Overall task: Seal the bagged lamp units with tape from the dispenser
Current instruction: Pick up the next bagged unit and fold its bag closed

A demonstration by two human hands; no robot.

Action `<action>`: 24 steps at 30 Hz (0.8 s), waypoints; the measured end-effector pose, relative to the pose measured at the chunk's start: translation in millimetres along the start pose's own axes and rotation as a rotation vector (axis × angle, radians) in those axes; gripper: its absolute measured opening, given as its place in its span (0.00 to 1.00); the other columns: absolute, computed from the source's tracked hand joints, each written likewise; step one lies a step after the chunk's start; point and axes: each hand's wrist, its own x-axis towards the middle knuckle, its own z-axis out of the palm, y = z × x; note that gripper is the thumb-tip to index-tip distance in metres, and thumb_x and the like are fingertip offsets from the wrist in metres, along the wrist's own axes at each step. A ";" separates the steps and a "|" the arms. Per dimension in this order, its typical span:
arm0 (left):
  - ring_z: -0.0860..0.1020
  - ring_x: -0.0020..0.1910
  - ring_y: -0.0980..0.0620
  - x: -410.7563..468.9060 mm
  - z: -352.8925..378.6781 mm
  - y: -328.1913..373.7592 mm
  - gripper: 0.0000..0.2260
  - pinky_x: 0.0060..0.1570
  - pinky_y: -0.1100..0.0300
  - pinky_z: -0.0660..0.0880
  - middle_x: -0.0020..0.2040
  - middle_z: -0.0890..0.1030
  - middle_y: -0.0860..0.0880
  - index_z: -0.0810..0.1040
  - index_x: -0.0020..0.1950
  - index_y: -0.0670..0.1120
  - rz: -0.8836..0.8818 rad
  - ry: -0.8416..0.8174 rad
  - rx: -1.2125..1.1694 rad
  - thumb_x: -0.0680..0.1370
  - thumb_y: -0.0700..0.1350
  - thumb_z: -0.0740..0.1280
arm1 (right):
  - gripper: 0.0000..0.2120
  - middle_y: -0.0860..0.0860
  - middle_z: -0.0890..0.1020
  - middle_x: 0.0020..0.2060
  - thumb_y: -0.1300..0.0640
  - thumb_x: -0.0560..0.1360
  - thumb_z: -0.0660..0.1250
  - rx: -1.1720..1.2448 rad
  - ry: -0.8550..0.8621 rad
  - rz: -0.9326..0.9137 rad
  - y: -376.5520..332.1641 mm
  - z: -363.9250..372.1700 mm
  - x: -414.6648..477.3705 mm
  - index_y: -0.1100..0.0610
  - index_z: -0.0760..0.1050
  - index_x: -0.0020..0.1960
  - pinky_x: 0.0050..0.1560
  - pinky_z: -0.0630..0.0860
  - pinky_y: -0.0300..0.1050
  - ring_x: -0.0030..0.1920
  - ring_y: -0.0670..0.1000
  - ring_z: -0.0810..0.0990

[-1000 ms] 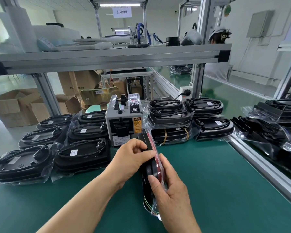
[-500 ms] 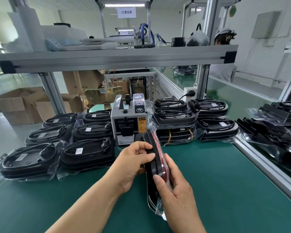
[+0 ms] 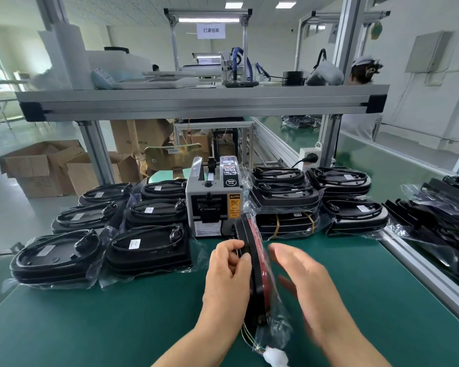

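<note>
In the lower middle of the frame one bagged lamp unit stands on its edge on the green mat, directly in front of the tape dispenser. The left hand grips it at the upper part, with the fingers curled over the black rim. The right hand is just beside the unit on the other side, with straight fingers. It is blurred, seems not to touch the bag and seems to hold nothing. The loose end of the bag, with thin wires and a white connector, lies toward the bottom edge.

I see no piece of tape in either hand, and I cannot tell if a strip is already on this bag or is waiting at the mouth of the dispenser. So this unit looks to be in the middle of its sealing. Many bagged units lie in piles on the left and on the right of the dispenser. Which pile is sealed cannot be read here, so I judge that much of the work probably remains.
</note>
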 end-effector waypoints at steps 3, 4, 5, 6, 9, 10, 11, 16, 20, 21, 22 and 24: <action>0.74 0.34 0.64 5.8 -2.1 1.5 0.07 0.42 0.59 0.77 0.40 0.77 0.57 0.74 0.50 0.66 -0.014 -0.040 0.005 0.78 0.53 0.67 | 0.32 0.43 0.76 0.66 0.38 0.74 0.69 -0.127 -0.013 0.069 -14.6 0.0 41.5 0.51 0.70 0.73 0.63 0.70 0.39 0.63 0.40 0.76; 0.75 0.35 0.63 8.3 -3.0 2.9 0.07 0.42 0.58 0.77 0.39 0.78 0.58 0.74 0.49 0.67 -0.015 -0.067 0.009 0.75 0.55 0.68 | 0.34 0.46 0.75 0.68 0.40 0.74 0.70 -0.155 -0.039 0.087 -15.0 3.7 52.7 0.53 0.67 0.74 0.67 0.70 0.44 0.66 0.45 0.75; 0.77 0.36 0.61 11.9 -4.4 5.0 0.08 0.43 0.58 0.78 0.39 0.80 0.59 0.76 0.49 0.67 -0.023 -0.103 -0.004 0.71 0.57 0.68 | 0.32 0.47 0.77 0.67 0.43 0.74 0.72 -0.163 -0.072 0.100 -13.7 8.0 60.6 0.53 0.68 0.73 0.69 0.70 0.50 0.66 0.48 0.76; 0.79 0.37 0.59 16.8 -6.8 8.9 0.08 0.43 0.59 0.79 0.39 0.82 0.58 0.79 0.48 0.64 -0.050 -0.120 -0.048 0.69 0.57 0.69 | 0.28 0.48 0.79 0.64 0.45 0.74 0.72 -0.164 -0.101 0.106 -10.5 11.5 66.1 0.53 0.71 0.71 0.69 0.71 0.54 0.64 0.50 0.78; 0.75 0.27 0.58 56.3 -19.8 13.9 0.05 0.28 0.67 0.73 0.30 0.80 0.54 0.83 0.40 0.49 -0.203 0.066 -0.281 0.76 0.47 0.72 | 0.20 0.46 0.84 0.57 0.50 0.76 0.70 -0.108 -0.105 0.092 0.8 15.0 71.7 0.50 0.75 0.67 0.67 0.74 0.56 0.59 0.50 0.82; 0.72 0.25 0.58 75.4 -25.6 13.7 0.07 0.24 0.67 0.70 0.28 0.78 0.53 0.82 0.39 0.47 -0.297 0.160 -0.335 0.77 0.45 0.71 | 0.22 0.45 0.84 0.57 0.50 0.75 0.70 -0.079 -0.092 0.088 3.0 14.4 71.5 0.49 0.75 0.68 0.67 0.74 0.55 0.59 0.49 0.82; 0.71 0.25 0.57 93.1 -30.7 14.2 0.07 0.23 0.67 0.69 0.28 0.77 0.52 0.82 0.39 0.45 -0.391 0.231 -0.391 0.77 0.44 0.71 | 0.24 0.44 0.84 0.57 0.48 0.73 0.70 -0.058 -0.084 0.086 4.2 13.8 71.7 0.48 0.74 0.69 0.67 0.74 0.54 0.59 0.48 0.82; 0.73 0.26 0.58 142.5 -31.8 10.2 0.06 0.26 0.66 0.70 0.29 0.78 0.51 0.82 0.46 0.41 -0.623 0.259 -0.507 0.78 0.44 0.71 | 0.22 0.40 0.85 0.53 0.44 0.69 0.69 -0.047 -0.081 0.055 5.8 16.6 69.4 0.43 0.78 0.62 0.66 0.75 0.54 0.57 0.46 0.83; 0.71 0.17 0.60 159.1 -22.3 11.5 0.09 0.20 0.68 0.67 0.20 0.76 0.53 0.80 0.40 0.43 -0.676 0.259 -0.526 0.78 0.44 0.71 | 0.12 0.42 0.86 0.50 0.43 0.67 0.69 -0.024 -0.086 0.039 7.6 15.3 72.9 0.36 0.81 0.50 0.64 0.76 0.56 0.55 0.48 0.84; 0.71 0.16 0.60 162.3 -21.3 9.6 0.08 0.19 0.69 0.67 0.20 0.75 0.52 0.80 0.40 0.42 -0.684 0.265 -0.542 0.78 0.44 0.71 | 0.12 0.42 0.86 0.50 0.43 0.67 0.69 -0.015 -0.087 0.041 7.6 15.2 73.1 0.36 0.81 0.51 0.64 0.76 0.56 0.54 0.49 0.84; 0.71 0.17 0.59 165.2 -19.9 9.1 0.08 0.19 0.70 0.66 0.20 0.75 0.52 0.79 0.41 0.42 -0.700 0.278 -0.577 0.79 0.43 0.69 | 0.13 0.43 0.86 0.49 0.44 0.67 0.69 -0.007 -0.091 0.044 7.4 15.6 72.9 0.37 0.81 0.51 0.63 0.77 0.56 0.54 0.49 0.85; 0.70 0.18 0.59 170.5 -15.6 7.7 0.10 0.20 0.70 0.65 0.24 0.74 0.52 0.75 0.39 0.43 -0.674 0.270 -0.641 0.80 0.41 0.64 | 0.12 0.45 0.87 0.49 0.47 0.70 0.69 0.008 -0.096 0.049 6.5 16.6 71.9 0.41 0.81 0.53 0.62 0.78 0.57 0.52 0.50 0.85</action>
